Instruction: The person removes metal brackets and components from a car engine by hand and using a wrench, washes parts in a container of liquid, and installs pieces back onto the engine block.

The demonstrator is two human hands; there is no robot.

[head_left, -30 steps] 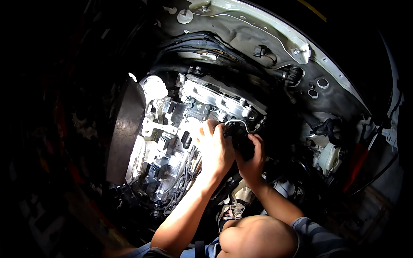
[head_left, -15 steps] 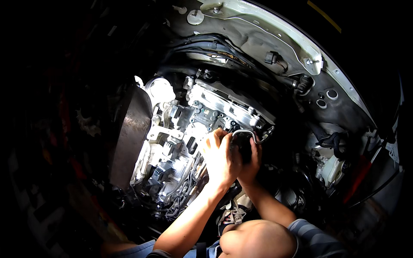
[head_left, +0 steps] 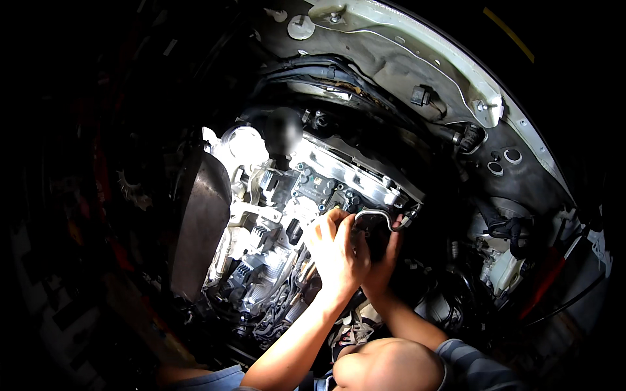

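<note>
Both hands meet at the near end of an engine [head_left: 349, 166] in a dark engine bay. My left hand [head_left: 339, 257] is closed, its fingers curled at the left end of a bent silver metal pipe [head_left: 375, 213]. My right hand [head_left: 383, 264] reaches up from behind it, fingers along the right side of a dark part [head_left: 373, 236] under the pipe. That dark part sits between both hands, mostly covered by fingers and shadow. The pipe's right end bends down by a small fitting [head_left: 409, 220] on the engine. Beside my left fingertips lies a black module [head_left: 316, 184].
A brown-grey metal shield [head_left: 203, 228] stands left of the engine. Wiring and connectors [head_left: 244, 270] run along its near left side. Dark hoses [head_left: 313, 65] cross beyond, below the pale body panel [head_left: 417, 49]. A shoe [head_left: 352, 331] and bare knee [head_left: 391, 365] show below my arms.
The view has shifted a little, so the engine sits slightly lower and further right. Both hands stay at the pipe and dark part, with little change in their grip.
</note>
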